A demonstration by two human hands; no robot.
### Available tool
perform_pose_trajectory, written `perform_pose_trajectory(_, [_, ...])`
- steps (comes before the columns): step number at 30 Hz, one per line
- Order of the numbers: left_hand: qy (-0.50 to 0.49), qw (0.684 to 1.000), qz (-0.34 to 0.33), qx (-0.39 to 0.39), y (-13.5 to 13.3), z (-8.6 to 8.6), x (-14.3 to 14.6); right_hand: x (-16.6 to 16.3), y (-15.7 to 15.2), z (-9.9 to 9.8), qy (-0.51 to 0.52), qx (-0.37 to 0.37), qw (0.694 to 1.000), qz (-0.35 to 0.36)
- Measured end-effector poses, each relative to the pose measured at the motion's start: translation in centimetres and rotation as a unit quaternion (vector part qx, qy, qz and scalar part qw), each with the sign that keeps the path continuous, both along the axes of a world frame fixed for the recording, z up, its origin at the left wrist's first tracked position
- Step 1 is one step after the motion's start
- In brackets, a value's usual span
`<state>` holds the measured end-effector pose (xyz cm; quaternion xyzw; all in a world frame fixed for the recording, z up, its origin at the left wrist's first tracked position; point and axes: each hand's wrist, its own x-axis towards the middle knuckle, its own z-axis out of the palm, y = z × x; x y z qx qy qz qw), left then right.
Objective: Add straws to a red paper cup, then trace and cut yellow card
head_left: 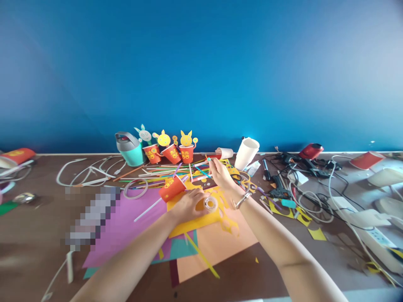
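My left hand (188,204) rests on a yellow paper sheet (192,224), its fingers against a small roll of clear tape (210,204). Just left of it an orange paper cup (171,188) lies on its side with a white straw (147,209) sticking out. My right hand (219,173), with a bracelet (242,200) on the wrist, is raised over a pile of coloured straws (170,171); its fingertips pinch something small that I cannot make out.
Purple (122,222), peach (217,243) and teal paper sheets lie under my arms. Three orange cup figures (171,153) and a teal dispenser (130,149) stand by the blue wall. A white cup stack (246,153), a glue gun (278,186), cables and a power strip (374,239) crowd the right.
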<state>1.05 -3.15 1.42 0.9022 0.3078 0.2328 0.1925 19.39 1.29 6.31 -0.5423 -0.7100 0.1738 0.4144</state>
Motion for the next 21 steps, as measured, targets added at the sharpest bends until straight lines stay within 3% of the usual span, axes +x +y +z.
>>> perform_pose_trajectory(5, [0.013, 1.000, 0.004, -0.007, 0.1, -0.1, 0.0, 0.1, 0.8, -0.6, -0.059, -0.007, 0.998, -0.006])
perform_pose_trajectory(15, [0.024, 0.999, -0.002, -0.022, 0.1, -0.1, -0.2, -0.2, 1.8, -2.1, -0.177, -0.147, 0.973, -0.008])
perform_pose_trajectory(18, [0.035, 0.999, -0.015, -0.036, 0.0, 0.6, -0.5, 0.0, 1.8, -2.2, -0.163, -0.162, 0.973, -0.019])
perform_pose_trajectory(21, [0.067, 0.997, -0.018, -0.030, -0.3, 1.4, -0.6, 0.5, 1.4, -2.2, -0.083, -0.121, 0.989, -0.006])
